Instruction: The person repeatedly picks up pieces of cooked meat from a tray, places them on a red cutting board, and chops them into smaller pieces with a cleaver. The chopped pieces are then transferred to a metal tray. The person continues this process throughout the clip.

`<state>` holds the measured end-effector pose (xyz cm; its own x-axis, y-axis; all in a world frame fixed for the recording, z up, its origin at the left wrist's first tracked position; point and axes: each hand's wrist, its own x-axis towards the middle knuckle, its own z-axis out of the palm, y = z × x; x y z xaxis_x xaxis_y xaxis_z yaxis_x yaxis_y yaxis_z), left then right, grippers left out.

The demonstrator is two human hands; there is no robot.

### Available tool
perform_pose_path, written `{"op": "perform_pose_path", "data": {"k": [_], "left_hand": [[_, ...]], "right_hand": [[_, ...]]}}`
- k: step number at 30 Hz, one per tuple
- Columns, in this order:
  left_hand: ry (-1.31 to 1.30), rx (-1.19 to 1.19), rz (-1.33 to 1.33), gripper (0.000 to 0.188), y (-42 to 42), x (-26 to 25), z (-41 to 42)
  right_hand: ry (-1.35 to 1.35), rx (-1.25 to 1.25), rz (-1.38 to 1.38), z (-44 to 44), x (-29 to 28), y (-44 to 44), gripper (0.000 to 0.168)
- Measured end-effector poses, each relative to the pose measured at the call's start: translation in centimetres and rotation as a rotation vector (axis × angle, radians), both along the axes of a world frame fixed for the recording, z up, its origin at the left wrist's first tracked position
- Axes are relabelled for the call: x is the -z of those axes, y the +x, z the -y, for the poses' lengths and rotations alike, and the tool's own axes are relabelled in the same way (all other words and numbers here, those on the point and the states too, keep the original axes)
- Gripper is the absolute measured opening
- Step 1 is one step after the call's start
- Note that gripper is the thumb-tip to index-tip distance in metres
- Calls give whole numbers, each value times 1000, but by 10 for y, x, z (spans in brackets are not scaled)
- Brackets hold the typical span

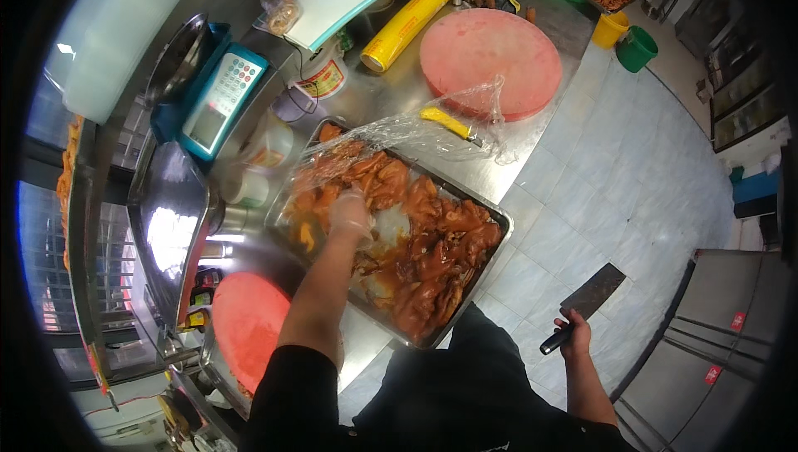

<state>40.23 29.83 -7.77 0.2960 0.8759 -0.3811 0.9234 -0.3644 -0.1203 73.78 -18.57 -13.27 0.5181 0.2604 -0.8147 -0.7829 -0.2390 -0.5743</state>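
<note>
A deep metal tray (506,222) holds brown, glossy braised meat pieces (430,252) in sauce. My left hand (350,212), in a thin clear plastic glove, reaches into the tray's left half among the meat; its fingertips are blurred, so whether they hold a piece cannot be told. Out to the right, over the tiled floor, my right hand (577,335) is closed around the black handle of a cleaver (593,290), whose broad dark blade points up and right. Clear plastic film (386,131) lies across the tray's far edge, with a yellow-handled cutter (444,122) by it.
Beyond the tray are a round pink cutting board (492,59) and a yellow roll (405,28). A digital scale (218,103), a metal pan (168,209) and plastic tubs (268,140) stand left. Another red board (249,321) is at lower left. Grey cabinets (717,302) stand right.
</note>
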Motion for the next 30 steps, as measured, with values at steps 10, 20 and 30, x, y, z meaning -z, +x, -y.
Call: {"op": "perform_pose_path", "data": {"k": [10,20,30], "left_hand": [[-22,-300,433,56,-3,-34,1],[-748,-993,2533,41,-84,-115,79],[-650,-1120,2794,40,-183,-116,203]], "right_hand": [[10,-54,-86,9,-3,-9,21],[225,-115,-50,-69,-35,-9,32],[405,-792,-105,-168,-117,-124,26]]}}
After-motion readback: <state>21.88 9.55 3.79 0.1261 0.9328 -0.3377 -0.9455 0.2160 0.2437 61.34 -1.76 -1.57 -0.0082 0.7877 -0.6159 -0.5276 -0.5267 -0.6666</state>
